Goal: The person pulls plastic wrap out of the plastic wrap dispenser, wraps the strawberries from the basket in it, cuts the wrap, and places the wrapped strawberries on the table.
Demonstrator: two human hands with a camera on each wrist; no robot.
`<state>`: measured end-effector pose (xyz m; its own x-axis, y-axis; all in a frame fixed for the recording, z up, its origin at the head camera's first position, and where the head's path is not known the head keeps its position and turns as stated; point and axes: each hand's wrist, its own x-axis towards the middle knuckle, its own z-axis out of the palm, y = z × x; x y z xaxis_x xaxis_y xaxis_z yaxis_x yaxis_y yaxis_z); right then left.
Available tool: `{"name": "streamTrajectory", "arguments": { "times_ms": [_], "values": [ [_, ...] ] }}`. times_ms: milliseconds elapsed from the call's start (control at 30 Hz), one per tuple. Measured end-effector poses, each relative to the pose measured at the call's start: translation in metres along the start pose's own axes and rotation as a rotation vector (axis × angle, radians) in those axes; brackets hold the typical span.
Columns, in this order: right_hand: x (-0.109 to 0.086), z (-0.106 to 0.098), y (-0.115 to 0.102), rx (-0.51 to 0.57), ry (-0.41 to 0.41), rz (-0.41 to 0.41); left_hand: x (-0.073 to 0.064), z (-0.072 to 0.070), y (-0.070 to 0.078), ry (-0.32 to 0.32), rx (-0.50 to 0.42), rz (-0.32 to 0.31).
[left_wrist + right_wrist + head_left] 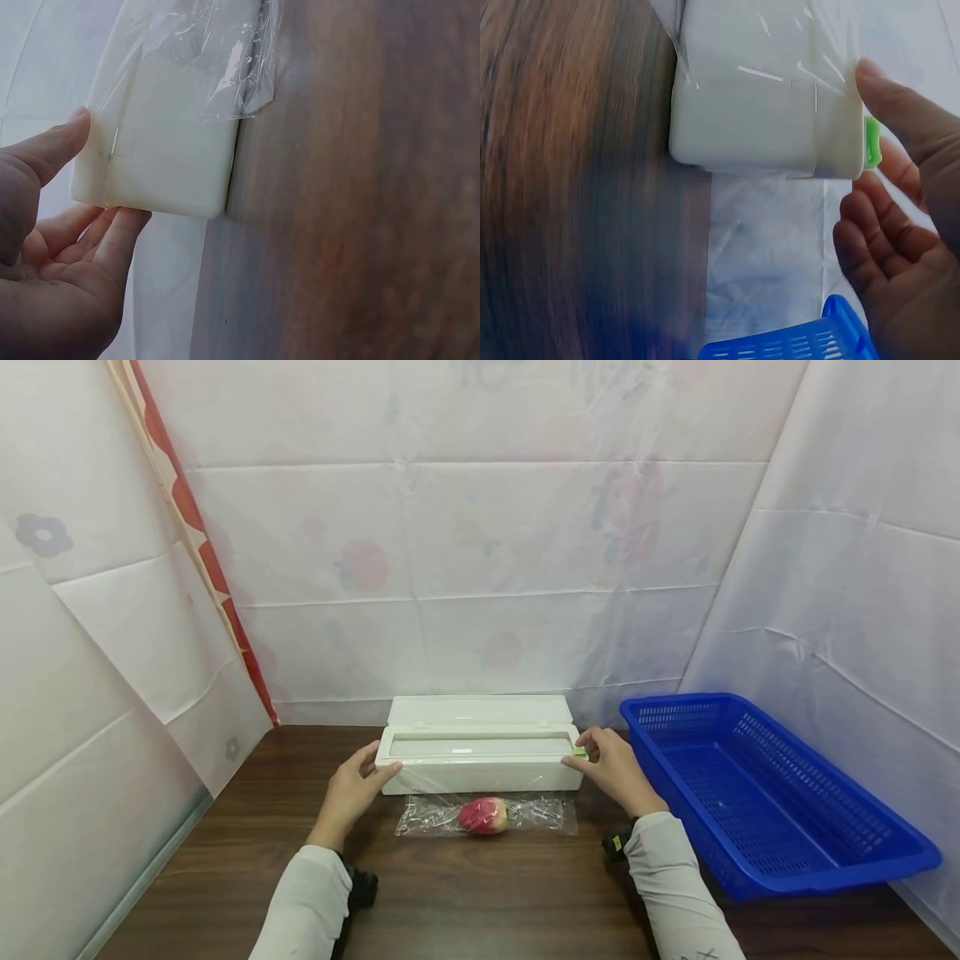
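A white cling film dispenser lies lengthwise on the table, its lid raised at the back. My left hand holds its left end, thumb on the front top corner and fingers against the end face. At the other end, my right hand grips the right corner, thumb on the front edge and a finger beside a small green slider. Clear film spreads from the dispenser's front onto the table. Under it lies a red and pale yellow fruit, close to the front face.
A blue plastic basket with slotted sides stands to the right, near my right forearm. The dark wooden table runs back to a white patterned sheet, with more sheets at both sides.
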<state>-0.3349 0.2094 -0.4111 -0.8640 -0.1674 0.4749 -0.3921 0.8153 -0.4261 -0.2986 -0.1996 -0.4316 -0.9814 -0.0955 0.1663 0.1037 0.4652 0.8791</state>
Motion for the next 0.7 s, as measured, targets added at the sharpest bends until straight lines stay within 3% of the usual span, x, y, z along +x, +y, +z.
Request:
{"name": "streamTrajectory", "arguments": {
  "times_ms": [300, 700],
  "values": [
    [-0.0010, -0.0038, 0.0004, 0.012, -0.029, -0.030, -0.0004, -0.0003, -0.0010, -0.006, 0.002, 0.003],
    [-0.0012, -0.0015, 0.0025, -0.031, 0.057, -0.214, -0.0001, -0.0013, -0.0018, -0.016, 0.019, -0.006]
  ]
}}
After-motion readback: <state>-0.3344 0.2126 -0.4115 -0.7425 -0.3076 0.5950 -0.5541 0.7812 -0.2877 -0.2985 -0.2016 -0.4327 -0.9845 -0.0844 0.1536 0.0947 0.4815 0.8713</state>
